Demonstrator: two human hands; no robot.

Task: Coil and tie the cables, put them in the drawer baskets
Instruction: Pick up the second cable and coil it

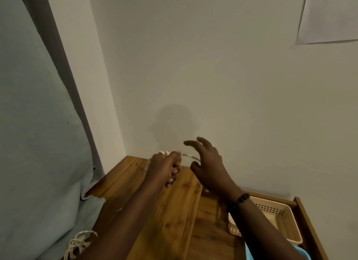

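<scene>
We are mid-coil: our left hand (164, 167) grips a white cable (188, 156) at frame centre above the desk (170, 211), while our right hand (205, 163) hovers with fingers spread, empty. The beige basket (280, 219) at lower right looks empty; another cable (79, 244) waits lower left, so most remains.

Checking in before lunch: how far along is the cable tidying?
Early. The left hand grips a white cable, the right hand open beside it. Another white cable lies loose at lower left. The beige basket in the drawer looks empty.
</scene>
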